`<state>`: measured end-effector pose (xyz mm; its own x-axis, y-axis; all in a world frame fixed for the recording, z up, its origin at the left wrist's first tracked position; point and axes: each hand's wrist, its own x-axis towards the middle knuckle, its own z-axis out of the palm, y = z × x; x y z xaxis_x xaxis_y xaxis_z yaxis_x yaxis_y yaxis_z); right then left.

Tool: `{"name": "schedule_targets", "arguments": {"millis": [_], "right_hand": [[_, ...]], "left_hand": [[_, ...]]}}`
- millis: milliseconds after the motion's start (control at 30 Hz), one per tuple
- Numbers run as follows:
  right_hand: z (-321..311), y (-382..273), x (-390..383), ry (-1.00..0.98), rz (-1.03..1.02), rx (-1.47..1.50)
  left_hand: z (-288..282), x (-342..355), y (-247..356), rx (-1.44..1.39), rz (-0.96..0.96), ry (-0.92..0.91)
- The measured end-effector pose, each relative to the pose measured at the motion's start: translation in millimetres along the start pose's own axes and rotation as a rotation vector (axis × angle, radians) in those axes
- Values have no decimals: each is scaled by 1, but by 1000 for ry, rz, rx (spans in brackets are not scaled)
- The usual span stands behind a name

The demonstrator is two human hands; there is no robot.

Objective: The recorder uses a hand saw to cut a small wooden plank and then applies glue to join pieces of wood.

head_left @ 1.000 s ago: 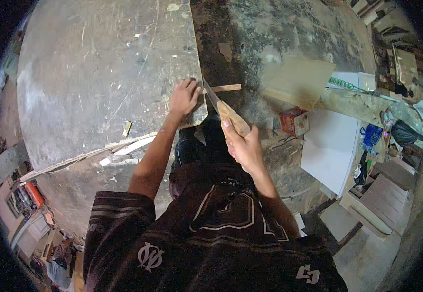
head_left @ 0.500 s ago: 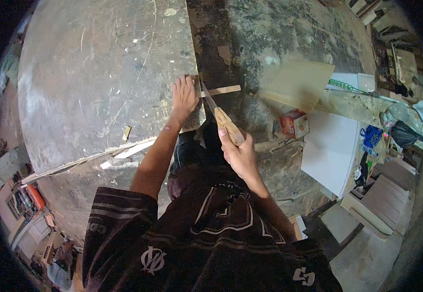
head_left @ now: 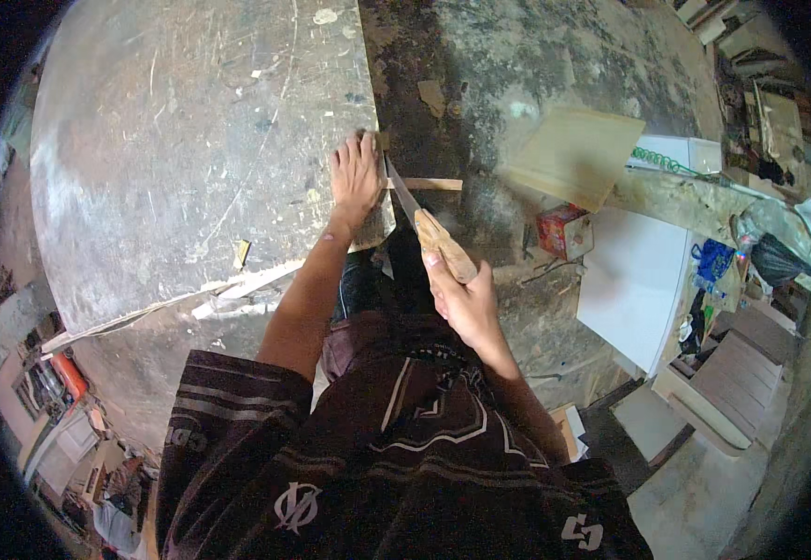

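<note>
My right hand (head_left: pixel 468 303) is wrapped round the pale wooden handle of a handsaw (head_left: pixel 441 245). The saw's narrow metal blade points up and left, meeting a thin wooden strip (head_left: pixel 433 185) close to the tabletop's right edge. That strip juts out to the right past the edge, over the darker floor. On the worktable (head_left: pixel 190 140), my left hand (head_left: pixel 357 173) presses down beside the cut, fingers together and bent over the strip's near part, which they mostly hide. How deep the blade sits in the wood cannot be made out.
A small yellowish-brown scrap (head_left: pixel 242 254) lies on the table near its front edge. At right are a tan board (head_left: pixel 578 154), a red box (head_left: pixel 564 231), a white panel (head_left: pixel 631 285) and a green coiled hose (head_left: pixel 655 159). A red tool (head_left: pixel 69 375) shows at lower left.
The saw and my right hand have shifted slightly down and right. The strip's free end sits a little lower in the picture. My left hand stays at the table edge.
</note>
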<state>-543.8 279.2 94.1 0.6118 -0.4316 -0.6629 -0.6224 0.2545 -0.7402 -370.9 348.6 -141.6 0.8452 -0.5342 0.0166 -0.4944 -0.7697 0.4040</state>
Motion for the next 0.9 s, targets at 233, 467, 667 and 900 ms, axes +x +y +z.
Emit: {"name": "schedule_targets", "arguments": {"millis": [233,467,667,900], "right_hand": [[1,-22,19,57,73,-67],[5,-24,51,10,-101,-229],[21,15,63,44,-259,-274],[25,-3,46,45,-154,-305]], "left_hand": [[4,4,3,34,-40,63],[1,5,4,67,-49,58],[-1,7,8,30,-66,36],[-7,4,10,13,-68,49]]}}
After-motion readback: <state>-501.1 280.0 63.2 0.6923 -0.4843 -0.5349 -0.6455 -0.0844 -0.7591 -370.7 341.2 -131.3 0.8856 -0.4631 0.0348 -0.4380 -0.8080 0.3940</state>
